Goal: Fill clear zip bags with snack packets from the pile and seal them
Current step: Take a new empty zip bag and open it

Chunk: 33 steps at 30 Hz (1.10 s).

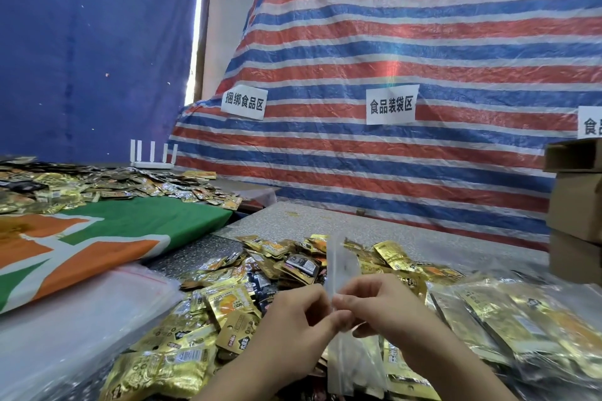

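Left hand [294,312]: fingers curled, pinching the clear zip bag [342,273] from its left.
Right hand [378,301]: pinching the bag's right side, fingertips meeting the left's.

2 hands [294,319] in view, 1 clear zip bag [342,273] between them. 3 paper signs [392,104], 3 stacked cardboard boxes [576,202]. Snack packets [228,296]: too many to count.

The right-hand paper sign [591,122] and the stacked cardboard boxes [576,195] are cut off by the right edge, while motion blur smears the filled bags [521,322] at near right.
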Each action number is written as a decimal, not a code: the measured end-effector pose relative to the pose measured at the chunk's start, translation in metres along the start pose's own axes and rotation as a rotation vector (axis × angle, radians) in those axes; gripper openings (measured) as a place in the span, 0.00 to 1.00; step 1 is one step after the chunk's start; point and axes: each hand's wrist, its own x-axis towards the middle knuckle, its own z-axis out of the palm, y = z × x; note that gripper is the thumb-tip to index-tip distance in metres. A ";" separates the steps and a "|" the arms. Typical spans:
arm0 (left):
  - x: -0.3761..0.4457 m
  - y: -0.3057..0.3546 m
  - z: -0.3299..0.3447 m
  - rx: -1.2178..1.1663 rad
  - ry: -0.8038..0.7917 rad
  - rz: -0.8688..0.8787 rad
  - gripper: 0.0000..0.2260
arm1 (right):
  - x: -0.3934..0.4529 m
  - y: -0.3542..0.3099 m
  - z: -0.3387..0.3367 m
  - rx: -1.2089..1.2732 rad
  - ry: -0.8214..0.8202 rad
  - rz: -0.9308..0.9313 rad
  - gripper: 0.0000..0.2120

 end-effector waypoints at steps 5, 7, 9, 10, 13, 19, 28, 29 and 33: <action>-0.001 -0.001 0.000 0.015 -0.089 -0.008 0.16 | -0.002 -0.001 -0.004 0.031 -0.031 0.068 0.08; -0.002 0.000 0.000 0.025 -0.091 0.000 0.17 | -0.002 -0.001 -0.003 0.020 -0.038 0.081 0.09; -0.001 0.000 0.000 0.032 -0.074 -0.008 0.16 | -0.002 -0.002 -0.002 0.013 -0.048 0.087 0.09; -0.001 0.000 -0.001 0.039 -0.063 -0.013 0.15 | -0.002 -0.002 -0.001 0.009 -0.052 0.084 0.08; 0.001 0.000 -0.001 0.055 -0.051 -0.026 0.14 | -0.002 -0.003 -0.001 -0.012 -0.049 0.064 0.08; 0.000 -0.001 -0.002 0.071 -0.078 -0.077 0.13 | -0.003 -0.001 0.000 -0.074 -0.044 0.039 0.09; 0.000 0.005 -0.004 -0.021 -0.134 -0.136 0.14 | -0.003 0.000 0.001 -0.091 -0.052 0.024 0.09; 0.000 0.005 -0.005 -0.027 -0.142 -0.137 0.12 | -0.003 0.000 0.001 -0.096 -0.054 0.024 0.09; 0.000 0.007 -0.006 -0.060 -0.163 -0.134 0.08 | -0.002 -0.001 0.001 -0.087 -0.056 0.025 0.09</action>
